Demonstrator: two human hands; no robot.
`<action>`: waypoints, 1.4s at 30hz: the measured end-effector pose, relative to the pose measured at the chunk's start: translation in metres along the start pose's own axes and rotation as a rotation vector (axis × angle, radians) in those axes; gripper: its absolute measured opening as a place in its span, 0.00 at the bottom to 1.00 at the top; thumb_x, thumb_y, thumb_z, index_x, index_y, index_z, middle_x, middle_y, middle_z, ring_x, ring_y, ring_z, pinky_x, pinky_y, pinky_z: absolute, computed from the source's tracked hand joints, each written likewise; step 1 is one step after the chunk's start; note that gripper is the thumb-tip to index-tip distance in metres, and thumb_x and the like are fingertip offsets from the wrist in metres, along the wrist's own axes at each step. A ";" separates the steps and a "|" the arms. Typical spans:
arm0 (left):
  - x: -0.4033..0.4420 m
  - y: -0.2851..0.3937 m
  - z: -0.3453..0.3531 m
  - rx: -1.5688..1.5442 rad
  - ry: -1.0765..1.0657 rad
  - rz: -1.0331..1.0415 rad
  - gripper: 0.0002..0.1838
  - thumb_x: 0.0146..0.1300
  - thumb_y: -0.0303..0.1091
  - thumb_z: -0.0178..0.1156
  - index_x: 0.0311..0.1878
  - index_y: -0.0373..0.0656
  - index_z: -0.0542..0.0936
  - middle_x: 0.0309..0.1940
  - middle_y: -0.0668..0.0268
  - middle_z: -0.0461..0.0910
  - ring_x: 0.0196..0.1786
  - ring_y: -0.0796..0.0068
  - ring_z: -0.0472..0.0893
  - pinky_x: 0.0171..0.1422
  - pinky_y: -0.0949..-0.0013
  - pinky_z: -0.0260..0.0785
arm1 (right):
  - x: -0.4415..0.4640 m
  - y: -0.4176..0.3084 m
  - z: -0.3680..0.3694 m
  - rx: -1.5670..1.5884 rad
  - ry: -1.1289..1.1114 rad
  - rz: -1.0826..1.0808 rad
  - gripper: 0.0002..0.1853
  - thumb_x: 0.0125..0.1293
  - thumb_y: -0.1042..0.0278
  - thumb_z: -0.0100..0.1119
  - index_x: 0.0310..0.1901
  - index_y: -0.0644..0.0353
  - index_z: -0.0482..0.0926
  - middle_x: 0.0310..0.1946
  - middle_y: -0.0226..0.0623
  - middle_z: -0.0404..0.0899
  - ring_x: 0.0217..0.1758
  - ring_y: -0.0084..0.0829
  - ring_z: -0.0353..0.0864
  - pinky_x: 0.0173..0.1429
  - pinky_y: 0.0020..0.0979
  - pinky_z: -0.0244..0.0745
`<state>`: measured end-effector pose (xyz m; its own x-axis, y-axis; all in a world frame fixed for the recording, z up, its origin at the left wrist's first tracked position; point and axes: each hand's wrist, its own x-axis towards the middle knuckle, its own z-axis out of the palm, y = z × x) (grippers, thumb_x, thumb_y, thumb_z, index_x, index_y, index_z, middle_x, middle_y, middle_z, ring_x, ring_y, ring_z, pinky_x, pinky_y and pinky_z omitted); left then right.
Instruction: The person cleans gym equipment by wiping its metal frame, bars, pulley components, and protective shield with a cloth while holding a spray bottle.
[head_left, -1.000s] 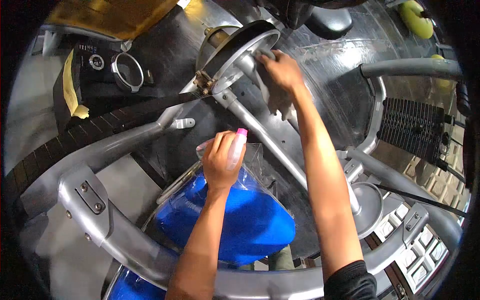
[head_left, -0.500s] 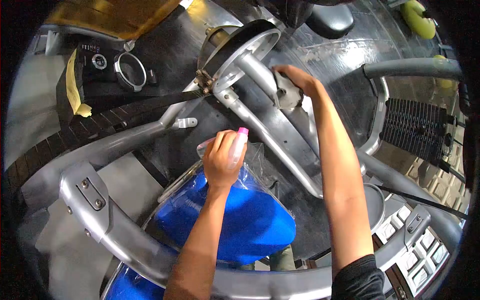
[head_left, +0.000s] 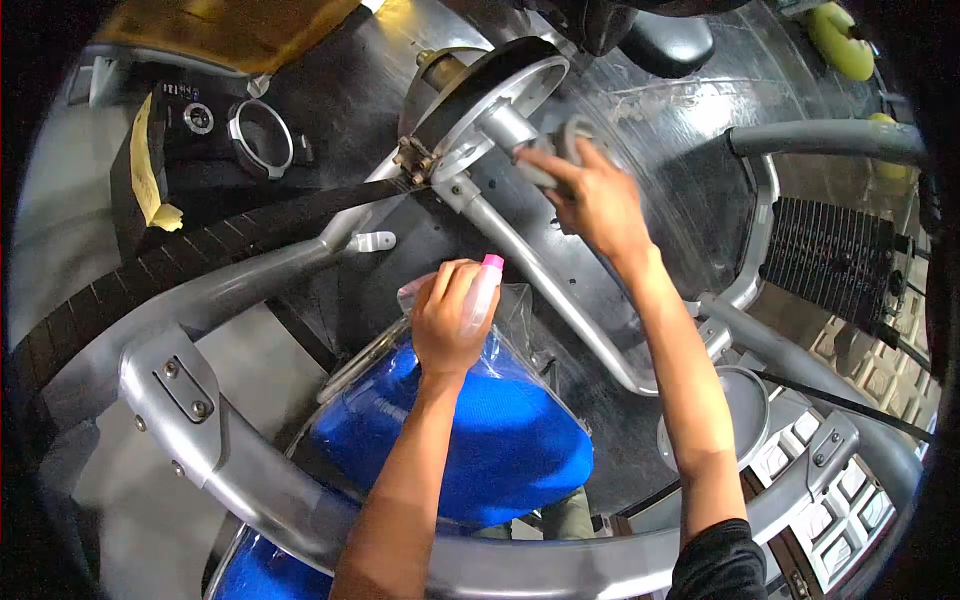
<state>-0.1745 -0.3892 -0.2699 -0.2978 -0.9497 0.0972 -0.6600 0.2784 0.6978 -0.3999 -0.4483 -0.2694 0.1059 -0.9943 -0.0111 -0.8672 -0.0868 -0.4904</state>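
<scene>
My left hand (head_left: 447, 322) is wrapped round a clear bottle with a pink tip (head_left: 493, 262), above the plastic-covered blue pad (head_left: 480, 430). Further up and to the right, my right hand (head_left: 597, 198) holds a grey cloth (head_left: 574, 135), slightly blurred, against the end of a silver cylinder (head_left: 508, 124). That cylinder sticks out from the centre of a wheel with a black rim (head_left: 480, 88). A silver bar (head_left: 540, 280) runs from beside the wheel down to the right, below my right hand.
A curved grey frame tube (head_left: 270, 500) crosses the foreground. On the left lie a black belt (head_left: 200, 240) and a black panel with a silver ring (head_left: 262, 140). At the right are a ribbed black pedal (head_left: 825, 255), a grey tube (head_left: 820, 137) and a round plate (head_left: 735, 415).
My right hand first slid down along the cylinder with the cloth, then turned, and its fingers now point up and left at the cylinder's end. My left hand has hardly moved.
</scene>
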 end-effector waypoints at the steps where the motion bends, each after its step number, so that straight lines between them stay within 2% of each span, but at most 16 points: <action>1: 0.000 0.000 0.000 -0.001 -0.003 0.009 0.07 0.58 0.29 0.65 0.41 0.45 0.81 0.40 0.60 0.80 0.43 0.55 0.82 0.47 0.60 0.74 | 0.005 -0.005 0.006 -0.137 -0.030 -0.069 0.25 0.63 0.68 0.58 0.61 0.34 0.77 0.50 0.39 0.76 0.50 0.42 0.81 0.47 0.38 0.81; 4: 0.001 0.001 -0.001 0.017 -0.007 0.024 0.07 0.58 0.29 0.65 0.41 0.45 0.81 0.40 0.60 0.81 0.43 0.55 0.82 0.47 0.59 0.74 | 0.039 -0.023 0.033 -0.251 -0.034 -0.202 0.22 0.61 0.71 0.58 0.56 0.39 0.81 0.51 0.36 0.75 0.51 0.40 0.79 0.46 0.37 0.83; 7: 0.000 0.001 -0.001 -0.011 -0.002 -0.015 0.08 0.58 0.30 0.65 0.41 0.45 0.81 0.40 0.59 0.81 0.43 0.54 0.82 0.48 0.59 0.75 | 0.065 -0.039 0.049 -0.430 -0.103 -0.128 0.18 0.59 0.73 0.56 0.49 0.43 0.84 0.52 0.33 0.74 0.54 0.40 0.78 0.44 0.37 0.84; 11: 0.000 -0.002 -0.001 0.013 0.000 -0.012 0.08 0.58 0.31 0.65 0.41 0.45 0.80 0.41 0.59 0.81 0.43 0.53 0.82 0.48 0.59 0.75 | 0.038 -0.032 0.053 -0.352 -0.054 -0.086 0.16 0.58 0.73 0.57 0.47 0.45 0.85 0.53 0.32 0.74 0.54 0.39 0.78 0.43 0.37 0.84; 13: -0.001 -0.002 0.000 -0.020 0.011 -0.038 0.08 0.58 0.31 0.65 0.41 0.44 0.80 0.41 0.59 0.81 0.43 0.52 0.82 0.48 0.58 0.75 | 0.005 -0.029 0.040 -0.439 -0.176 -0.023 0.15 0.57 0.71 0.59 0.46 0.43 0.85 0.53 0.31 0.73 0.53 0.38 0.78 0.42 0.37 0.84; 17: -0.002 -0.005 0.001 -0.020 0.013 -0.030 0.09 0.59 0.33 0.65 0.41 0.45 0.80 0.40 0.62 0.80 0.43 0.56 0.82 0.48 0.58 0.74 | -0.043 -0.012 0.020 -0.321 -0.099 -0.050 0.15 0.59 0.71 0.56 0.46 0.44 0.85 0.50 0.34 0.72 0.52 0.40 0.77 0.38 0.36 0.85; 19: -0.003 -0.006 0.003 0.001 0.034 -0.010 0.09 0.59 0.31 0.65 0.42 0.44 0.80 0.40 0.59 0.81 0.42 0.53 0.82 0.46 0.58 0.75 | -0.040 -0.008 0.016 -0.314 -0.115 -0.046 0.20 0.61 0.70 0.55 0.52 0.34 0.82 0.53 0.33 0.71 0.53 0.40 0.77 0.39 0.36 0.85; 20: -0.004 -0.004 0.003 0.000 0.030 -0.008 0.09 0.59 0.31 0.65 0.42 0.44 0.80 0.40 0.59 0.81 0.42 0.53 0.82 0.46 0.58 0.75 | -0.032 -0.007 0.017 -0.313 -0.114 -0.041 0.20 0.61 0.70 0.55 0.52 0.34 0.82 0.53 0.33 0.71 0.53 0.40 0.77 0.39 0.36 0.85; 23: -0.003 0.000 0.000 0.000 0.015 -0.045 0.09 0.59 0.33 0.65 0.42 0.45 0.80 0.40 0.63 0.80 0.43 0.55 0.82 0.48 0.57 0.74 | 0.015 -0.010 0.028 -0.258 0.050 -0.062 0.18 0.60 0.66 0.62 0.51 0.32 0.83 0.52 0.33 0.73 0.52 0.41 0.78 0.41 0.41 0.83; 25: -0.001 0.001 -0.001 0.013 0.009 -0.013 0.09 0.59 0.33 0.65 0.42 0.46 0.80 0.40 0.63 0.80 0.43 0.55 0.82 0.48 0.57 0.74 | 0.038 -0.013 0.032 -0.148 0.291 0.017 0.19 0.60 0.61 0.64 0.54 0.36 0.81 0.50 0.39 0.76 0.47 0.46 0.81 0.41 0.44 0.81; 29: -0.002 -0.004 0.003 -0.015 0.009 -0.047 0.09 0.59 0.33 0.65 0.42 0.46 0.80 0.40 0.63 0.80 0.43 0.55 0.81 0.48 0.57 0.73 | 0.018 -0.018 0.018 -0.008 0.243 0.269 0.19 0.63 0.55 0.62 0.55 0.44 0.81 0.44 0.50 0.79 0.42 0.53 0.83 0.45 0.48 0.79; 32: -0.002 -0.004 0.002 -0.011 0.006 -0.027 0.09 0.58 0.33 0.66 0.42 0.46 0.80 0.40 0.63 0.80 0.43 0.55 0.81 0.48 0.57 0.73 | -0.022 -0.012 0.007 -0.043 0.232 0.376 0.18 0.59 0.56 0.66 0.52 0.42 0.83 0.45 0.45 0.80 0.41 0.50 0.84 0.45 0.45 0.80; 34: -0.001 -0.002 0.001 -0.016 0.015 -0.016 0.08 0.58 0.29 0.65 0.41 0.42 0.80 0.39 0.58 0.81 0.41 0.53 0.83 0.45 0.59 0.75 | -0.036 -0.013 0.004 -0.073 0.239 0.408 0.17 0.60 0.55 0.66 0.51 0.43 0.83 0.44 0.46 0.80 0.41 0.50 0.84 0.44 0.45 0.80; 38: -0.002 -0.004 0.003 -0.031 -0.008 -0.018 0.09 0.58 0.32 0.66 0.41 0.45 0.80 0.40 0.63 0.81 0.43 0.56 0.82 0.48 0.58 0.73 | -0.009 -0.005 0.015 -0.014 0.302 0.357 0.17 0.61 0.53 0.65 0.50 0.47 0.84 0.44 0.47 0.80 0.40 0.50 0.84 0.44 0.44 0.80; 39: -0.001 -0.003 0.002 -0.030 -0.010 -0.013 0.08 0.58 0.32 0.66 0.41 0.45 0.80 0.40 0.63 0.81 0.43 0.56 0.82 0.49 0.59 0.74 | 0.007 -0.004 0.019 0.055 0.324 0.301 0.17 0.62 0.52 0.64 0.49 0.50 0.84 0.44 0.48 0.80 0.41 0.50 0.83 0.44 0.44 0.79; 42: 0.001 0.001 0.001 -0.024 -0.012 0.000 0.08 0.58 0.32 0.65 0.40 0.45 0.80 0.39 0.62 0.81 0.43 0.56 0.82 0.48 0.59 0.74 | 0.053 0.013 0.045 0.121 0.283 0.420 0.28 0.64 0.38 0.55 0.53 0.52 0.83 0.51 0.50 0.80 0.51 0.52 0.82 0.56 0.47 0.76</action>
<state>-0.1760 -0.3899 -0.2699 -0.3059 -0.9479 0.0884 -0.6433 0.2743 0.7148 -0.3838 -0.4991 -0.3152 -0.3892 -0.9211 -0.0005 -0.7423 0.3140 -0.5920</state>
